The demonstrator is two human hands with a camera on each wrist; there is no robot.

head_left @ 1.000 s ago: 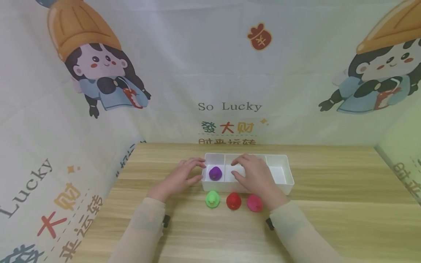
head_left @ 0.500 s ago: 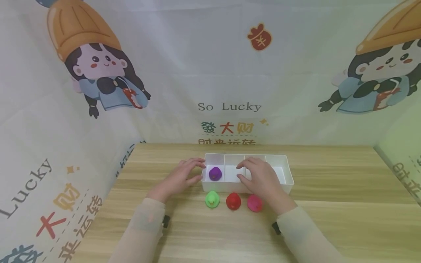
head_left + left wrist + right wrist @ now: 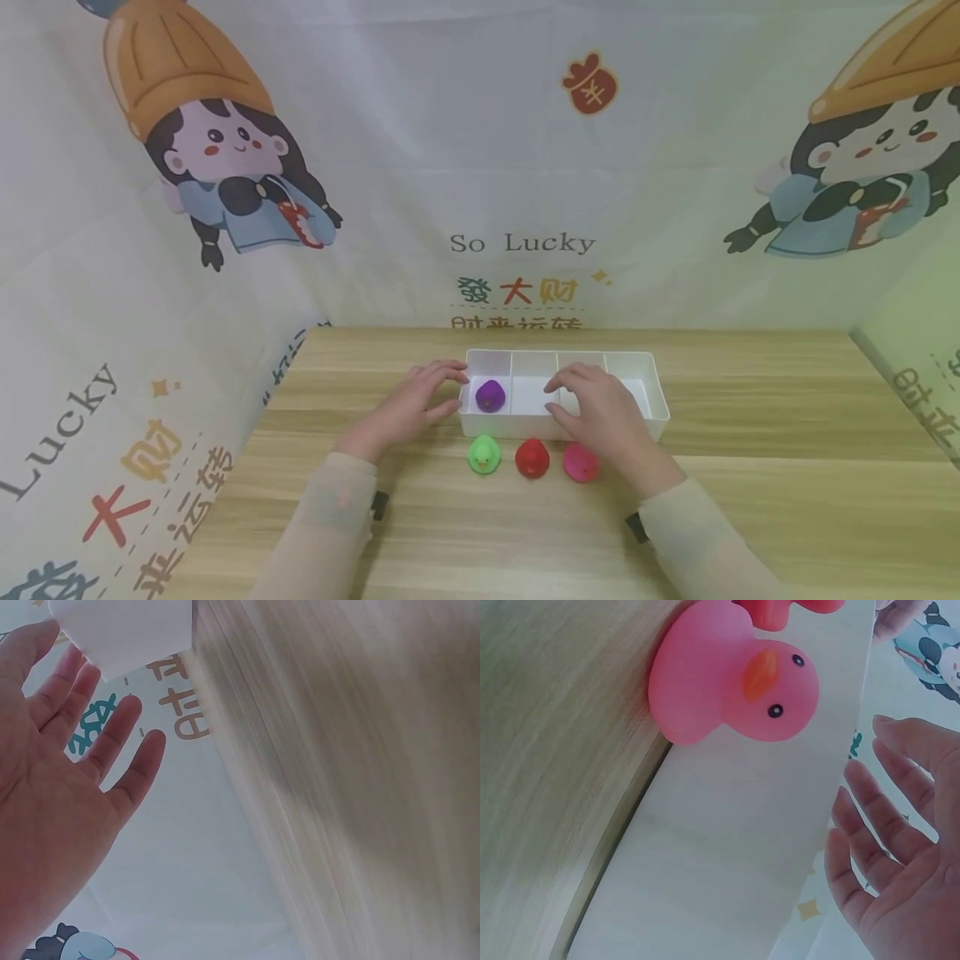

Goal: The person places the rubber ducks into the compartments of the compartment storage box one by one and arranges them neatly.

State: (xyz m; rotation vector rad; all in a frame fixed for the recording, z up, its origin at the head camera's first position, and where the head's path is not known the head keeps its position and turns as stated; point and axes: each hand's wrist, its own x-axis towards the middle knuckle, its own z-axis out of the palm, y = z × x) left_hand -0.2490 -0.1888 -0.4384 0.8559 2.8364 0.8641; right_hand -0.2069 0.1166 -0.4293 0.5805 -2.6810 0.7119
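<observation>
A long white box (image 3: 517,427) with dividers lies on the table, a purple rubber duck (image 3: 491,397) in its leftmost compartment. My left hand (image 3: 411,410) is at the box's left end, fingers spread and fingertips right at the rim; the left wrist view shows thumb and fingers by the box's end wall (image 3: 139,630). Over the middle compartments hovers my right hand (image 3: 606,417), fingers loosely bent with nothing between them. In front of the box stand a green duck (image 3: 483,455), a red duck (image 3: 532,459) and a pink duck (image 3: 581,462), the pink one nearest my right forearm.
The wooden table (image 3: 765,408) runs back to a printed white cloth (image 3: 405,167) that hangs behind it and along both sides. Both forearms come in from the front edge, with small dark wrist mounts (image 3: 637,527) beneath the cuffs.
My right hand has shifted a little to the right over the box, uncovering more of the second compartment. The left hand, the box and the ducks stay where they were.
</observation>
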